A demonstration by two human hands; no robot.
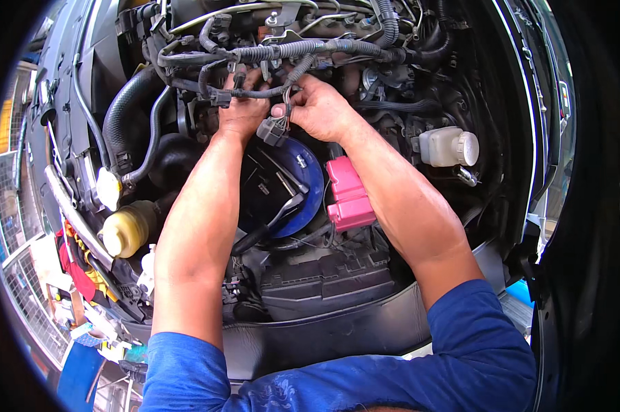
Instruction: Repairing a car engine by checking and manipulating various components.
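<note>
Both my hands reach into the engine bay, under a thick corrugated wiring harness (303,49). My left hand (245,110) is down among the hoses and wires, its fingertips hidden behind them. To its right, my right hand (320,110) is closed around a thin bundle of wires, with the thumb bent against it. From that bundle a grey electrical connector (273,130) hangs below my right thumb. Between my forearms lies a round blue tray (315,175) with a dark middle. A ratchet (287,209) and a small metal socket (301,161) rest in it.
A pink-red box cover (349,196) sits beside my right forearm, and a black battery (327,285) is nearer me. At right stands a white fluid reservoir (449,147); at left are a yellowed reservoir (128,230) and a thick black hose (128,113).
</note>
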